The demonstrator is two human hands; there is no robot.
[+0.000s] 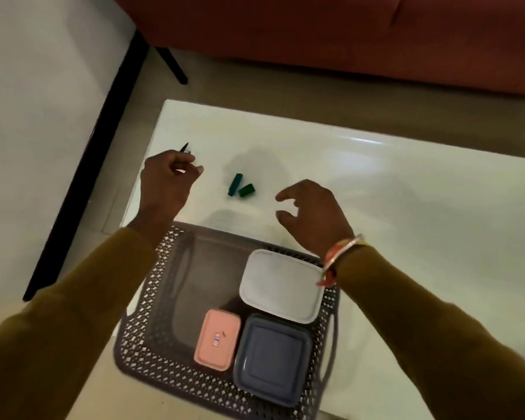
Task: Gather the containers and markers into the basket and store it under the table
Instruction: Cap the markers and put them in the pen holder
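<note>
Sitting nearest on the bench (pixel 406 207), the basket (pixel 140 353) holds a pink container (pixel 217 339), a blue container (pixel 273 359) and a white container (pixel 281 284). Just beyond, the right grip (pixel 312 216) hovers loosely curled and empty. A long green piece (pixel 235 183) and a short green piece (pixel 246 190) lie between both grips. The left grip (pixel 167 180) pinches a dark marker (pixel 185 147).

Red sofa (pixel 315 31) behind beige floor (pixel 255 83)

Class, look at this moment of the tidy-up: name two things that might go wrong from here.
1. The two green pieces lie loose on the glossy table; a careless sweep by the right hand may roll them off.
2. The basket seems to sit at the table's near corner, so lifting it one-sided could tip the containers out.
</note>
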